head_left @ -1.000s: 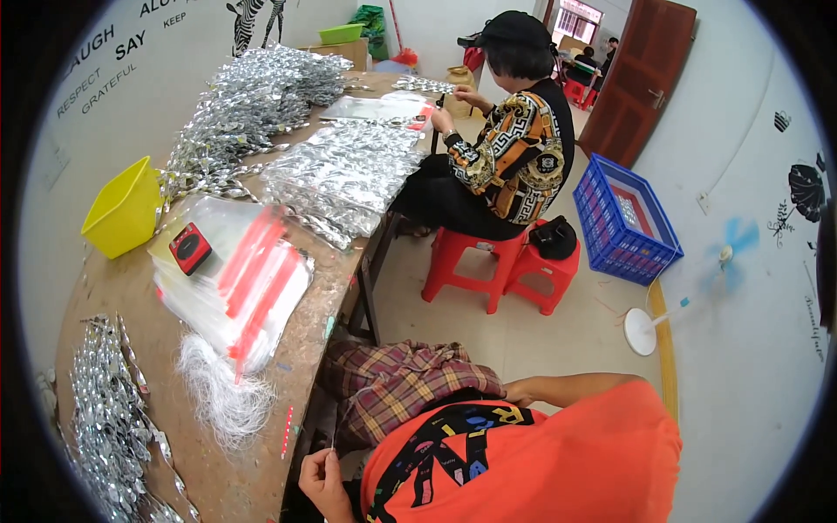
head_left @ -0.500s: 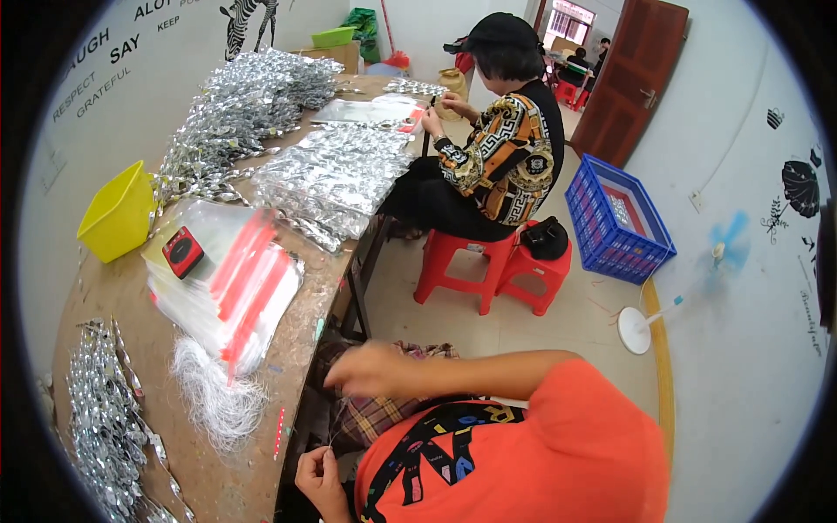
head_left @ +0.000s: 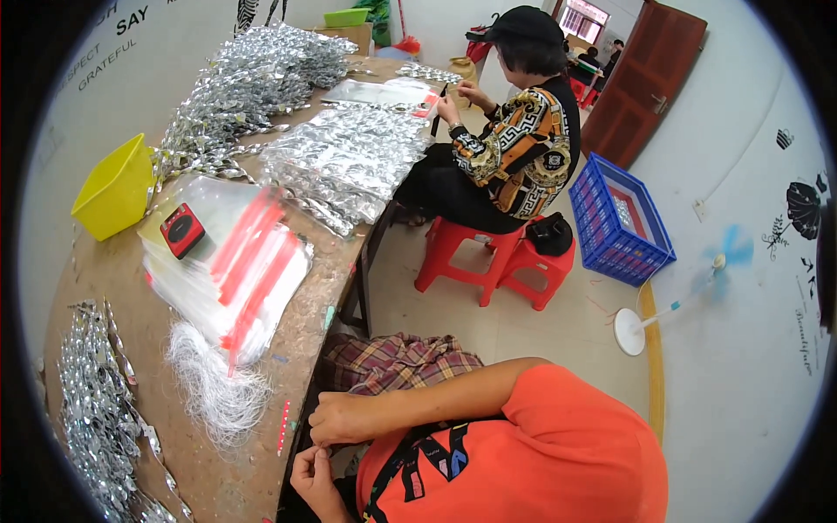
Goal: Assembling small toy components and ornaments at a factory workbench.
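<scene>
My right hand (head_left: 347, 418) reaches across my body, fingers closed in a pinch. Just below it, my left hand (head_left: 316, 478) is also closed, thumb and finger pressed together. The fingertips of both hands meet beside the table edge; whatever they pinch is too small to make out. A checked cloth (head_left: 405, 359) lies over my lap, behind the right wrist. Nearest on the table (head_left: 301, 301) is a bundle of fine white threads (head_left: 218, 388). Silvery twisted strips (head_left: 96, 401) are heaped at the near left.
Clear bags with red edges (head_left: 253, 279) lie under a red, radio-like box (head_left: 181, 231). Beyond are a yellow bin (head_left: 113, 187) and more silvery strips (head_left: 253, 83). A co-worker (head_left: 527, 139) sits on a red stool (head_left: 462, 261). A blue crate (head_left: 619, 222) and a fan (head_left: 719, 260) stand right.
My right hand, blurred and raised before, has come down to meet my left hand. The view has shifted slightly. The co-worker's hands stay raised near the table.
</scene>
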{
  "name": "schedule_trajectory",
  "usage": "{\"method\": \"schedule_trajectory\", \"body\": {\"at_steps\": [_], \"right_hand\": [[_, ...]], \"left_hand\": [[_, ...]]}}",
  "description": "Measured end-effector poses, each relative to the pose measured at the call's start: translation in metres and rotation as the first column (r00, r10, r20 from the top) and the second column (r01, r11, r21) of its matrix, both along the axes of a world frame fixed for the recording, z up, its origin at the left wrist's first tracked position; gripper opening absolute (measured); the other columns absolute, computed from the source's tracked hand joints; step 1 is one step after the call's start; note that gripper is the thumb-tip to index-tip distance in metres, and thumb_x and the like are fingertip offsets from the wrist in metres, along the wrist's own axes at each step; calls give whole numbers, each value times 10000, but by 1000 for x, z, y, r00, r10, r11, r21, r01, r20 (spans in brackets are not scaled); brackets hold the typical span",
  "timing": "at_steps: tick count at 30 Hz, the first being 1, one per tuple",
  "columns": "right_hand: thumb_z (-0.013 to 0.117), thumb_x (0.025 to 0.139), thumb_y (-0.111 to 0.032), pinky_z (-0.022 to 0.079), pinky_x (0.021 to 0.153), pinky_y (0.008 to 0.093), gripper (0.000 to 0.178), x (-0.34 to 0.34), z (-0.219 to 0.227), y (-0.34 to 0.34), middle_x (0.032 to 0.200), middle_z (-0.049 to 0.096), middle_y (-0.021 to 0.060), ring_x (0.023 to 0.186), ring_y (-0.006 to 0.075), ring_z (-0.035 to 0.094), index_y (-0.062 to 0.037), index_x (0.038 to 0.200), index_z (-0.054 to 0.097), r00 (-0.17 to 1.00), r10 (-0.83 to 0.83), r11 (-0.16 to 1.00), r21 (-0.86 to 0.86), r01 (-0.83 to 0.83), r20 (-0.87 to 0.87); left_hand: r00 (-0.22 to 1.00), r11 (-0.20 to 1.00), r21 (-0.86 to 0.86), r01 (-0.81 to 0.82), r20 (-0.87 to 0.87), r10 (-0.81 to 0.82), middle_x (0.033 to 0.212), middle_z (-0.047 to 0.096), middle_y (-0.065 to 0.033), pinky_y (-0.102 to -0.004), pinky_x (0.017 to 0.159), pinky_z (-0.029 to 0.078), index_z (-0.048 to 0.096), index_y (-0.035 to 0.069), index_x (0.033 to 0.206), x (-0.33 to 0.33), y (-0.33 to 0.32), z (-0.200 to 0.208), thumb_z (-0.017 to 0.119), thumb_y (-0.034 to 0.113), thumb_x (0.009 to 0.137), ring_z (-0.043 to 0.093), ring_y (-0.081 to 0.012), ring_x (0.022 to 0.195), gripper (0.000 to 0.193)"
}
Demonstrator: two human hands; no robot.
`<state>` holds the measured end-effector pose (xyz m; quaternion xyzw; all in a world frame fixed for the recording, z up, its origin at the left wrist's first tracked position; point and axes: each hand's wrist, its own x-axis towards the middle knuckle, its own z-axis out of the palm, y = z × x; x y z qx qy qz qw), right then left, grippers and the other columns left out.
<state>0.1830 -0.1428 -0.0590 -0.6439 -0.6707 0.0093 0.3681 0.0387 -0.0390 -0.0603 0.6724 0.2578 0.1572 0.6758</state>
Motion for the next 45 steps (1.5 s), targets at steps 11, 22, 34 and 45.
{"method": "schedule_trajectory", "body": {"at_steps": [11,22,34,45], "right_hand": [[573,744,-186,478,597,370,115,34,40,7,763,623,83,710,260,613,-101,802,626,971,-71,840,-511,182,229],[687,694,-31,422,634,297,197,-11,92,53,765,588,62,687,221,537,-72,881,642,948,262,961,-38,-273,-181],[655,719,3,422,647,277,136,-11,63,59,751,588,47,662,181,553,-46,837,610,976,213,972,106,-208,-43],[573,829,-16,406,745,219,47,-23,59,47,904,520,22,846,92,513,-6,875,574,196,107,932,30,-362,-975]], "left_hand": [[981,950,259,-175,-37,191,662,541,3,-205,527,361,637,-5,812,-20,9,30,618,49,790,453,-57,584,61],[890,821,373,-433,30,455,684,533,-12,-187,492,340,625,-5,821,-46,2,56,616,-2,763,427,-40,544,59],[909,867,278,-414,75,410,740,596,-36,-199,542,426,624,-11,889,-35,-4,65,595,-3,803,524,-63,603,92],[859,869,-292,-399,213,466,862,629,-62,-216,692,483,603,-41,966,-32,-9,62,571,54,860,583,-93,742,146]]}}
